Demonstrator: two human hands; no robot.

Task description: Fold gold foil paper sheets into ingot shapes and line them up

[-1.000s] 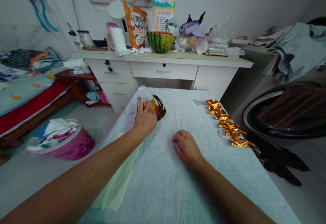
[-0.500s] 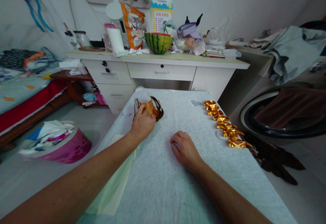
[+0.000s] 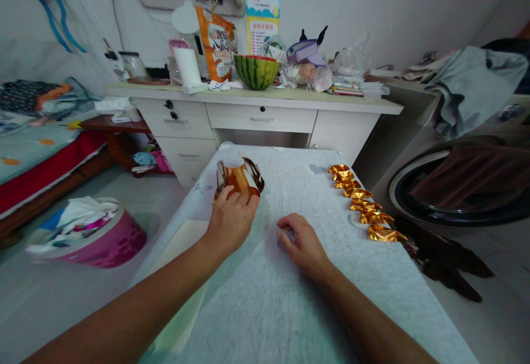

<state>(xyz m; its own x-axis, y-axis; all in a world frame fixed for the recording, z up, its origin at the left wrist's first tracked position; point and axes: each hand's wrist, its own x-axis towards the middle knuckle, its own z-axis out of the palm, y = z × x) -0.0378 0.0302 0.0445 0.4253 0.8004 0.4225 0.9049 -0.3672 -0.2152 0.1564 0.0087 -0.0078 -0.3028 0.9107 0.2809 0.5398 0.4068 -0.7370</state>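
Note:
My left hand (image 3: 233, 216) is closed, its fingers curled over the near edge of a gold foil paper sheet (image 3: 237, 179). That sheet belongs to or lies against a curled stack of shiny gold and brown foil papers (image 3: 254, 175) at the table's left side. The fingertips are partly hidden. My right hand (image 3: 304, 244) rests on the cloth at mid-table, loosely curled, thumb and forefinger apart, with nothing visible in it. Along the right edge runs a row of several folded gold foil pieces (image 3: 365, 205).
A light cloth covers the table (image 3: 281, 303); a pale yellow-green sheet (image 3: 182, 320) lies under my left forearm. Behind stands a white desk (image 3: 285, 99) with a cut watermelon (image 3: 255, 71). A pink bin (image 3: 111, 242) is at left, a washing machine (image 3: 414, 132) at right.
My left hand has come slightly nearer to me, from the top of the gold foil papers to their near edge. The right hand stays in place.

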